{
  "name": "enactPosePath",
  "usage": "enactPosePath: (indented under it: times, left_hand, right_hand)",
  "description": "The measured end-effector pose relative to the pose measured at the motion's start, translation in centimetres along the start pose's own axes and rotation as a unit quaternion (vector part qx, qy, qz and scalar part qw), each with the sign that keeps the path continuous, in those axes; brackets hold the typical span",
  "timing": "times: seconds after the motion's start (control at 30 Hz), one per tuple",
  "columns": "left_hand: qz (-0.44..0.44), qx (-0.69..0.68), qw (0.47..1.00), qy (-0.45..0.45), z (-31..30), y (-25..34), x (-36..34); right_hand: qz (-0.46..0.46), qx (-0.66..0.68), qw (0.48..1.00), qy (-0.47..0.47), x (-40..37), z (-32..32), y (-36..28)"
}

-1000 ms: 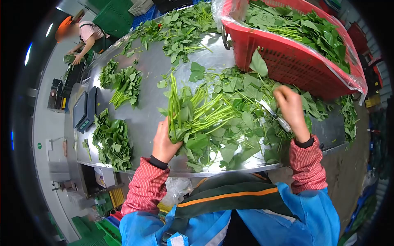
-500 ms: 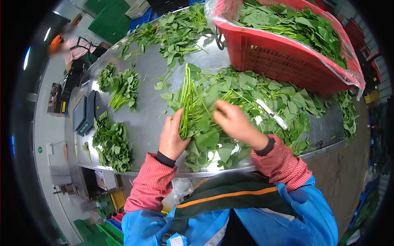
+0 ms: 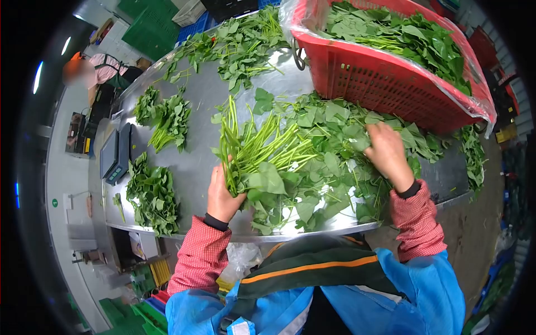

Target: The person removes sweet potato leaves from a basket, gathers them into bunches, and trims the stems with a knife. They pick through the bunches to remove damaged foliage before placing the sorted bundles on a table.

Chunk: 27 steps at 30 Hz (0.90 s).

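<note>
My left hand (image 3: 223,194) is closed round a bunch of green leafy stems (image 3: 259,146), whose pale stalks fan up and to the right above the metal table (image 3: 195,162). Farther right, my right hand (image 3: 386,149) reaches into the pile of loose leafy stems (image 3: 335,162) in front of the red crate. Its fingers are bent down among the leaves, and their tips are partly hidden. Loose leaves surround both hands.
A red plastic-lined crate (image 3: 385,72) full of greens stands at the back right. Leafy bunches (image 3: 153,192) lie at the left beside a scale (image 3: 115,153). More greens (image 3: 245,47) lie at the back. A person (image 3: 106,70) stands at the far left.
My right hand has moved right, away from the bunch, to the leaf pile. My left hand has shifted slightly left and down with the bunch, whose stalks now spread wider. The white-handled tool is now out of sight.
</note>
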<state>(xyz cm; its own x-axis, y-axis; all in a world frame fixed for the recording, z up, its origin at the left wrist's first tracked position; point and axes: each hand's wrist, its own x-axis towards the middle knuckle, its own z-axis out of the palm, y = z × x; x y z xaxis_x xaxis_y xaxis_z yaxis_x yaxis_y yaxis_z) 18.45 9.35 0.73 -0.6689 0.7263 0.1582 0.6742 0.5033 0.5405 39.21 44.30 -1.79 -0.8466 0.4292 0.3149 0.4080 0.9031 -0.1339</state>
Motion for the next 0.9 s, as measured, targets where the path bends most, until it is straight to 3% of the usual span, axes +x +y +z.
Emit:
enactPosePath:
  times: [0.07, 0.13, 0.2, 0.23, 0.33, 0.4, 0.5, 0.6, 0.67, 0.7, 0.8, 0.9]
  left_hand:
    - [0.015, 0.01, 1.0, -0.001, 0.6, 0.5, 0.2]
    - [0.02, -0.003, 1.0, -0.007, 0.9, 1.9, 0.8]
    - [0.034, -0.002, 0.999, -0.004, 1.5, 2.8, 1.2]
    - [0.04, -0.002, 0.999, -0.001, 1.6, 3.1, 1.3]
    - [0.07, 0.015, 0.997, 0.028, 1.2, 3.2, 1.3]
    - [0.047, 0.01, 0.998, 0.026, 0.9, 2.4, 0.7]
    - [0.039, 0.01, 0.999, 0.03, 0.8, 1.6, 0.3]
    - [0.054, -0.001, 0.998, 0.028, 1.0, 2.2, 0.3]
    - [0.061, -0.013, 0.998, 0.023, 1.2, 2.6, 0.5]
    - [0.064, -0.019, 0.998, 0.017, 1.2, 2.8, 0.6]
    - [0.061, -0.012, 0.998, 0.002, 1.2, 2.3, 0.6]
    - [0.037, -0.011, 0.999, -0.014, 1.3, 1.9, 0.3]
  right_hand:
    - [0.085, 0.275, 0.953, -0.089, 1.1, -2.0, -4.4]
    - [0.091, 0.323, 0.924, -0.182, 1.9, -2.2, -8.1]
    - [0.019, 0.227, 0.966, -0.118, 1.4, 0.5, -10.1]
    - [-0.018, 0.286, 0.957, -0.054, 0.9, 3.2, -10.0]
    - [0.151, 0.482, 0.86, -0.073, 1.1, 4.1, -7.5]
    - [0.352, 0.57, 0.738, -0.081, 2.0, 1.5, -4.4]
    - [0.166, 0.489, 0.852, -0.084, 1.7, 2.4, -2.2]
    - [0.122, 0.491, 0.851, -0.143, 2.3, 3.6, -4.5]
    - [0.163, 0.64, 0.695, -0.284, 3.0, 2.9, -5.7]
    - [0.146, 0.671, 0.666, -0.292, 3.1, 3.4, -6.6]
    - [0.126, 0.595, 0.749, -0.262, 2.7, 2.9, -7.0]
    - [0.116, 0.576, 0.799, -0.129, 2.4, 1.9, -6.7]
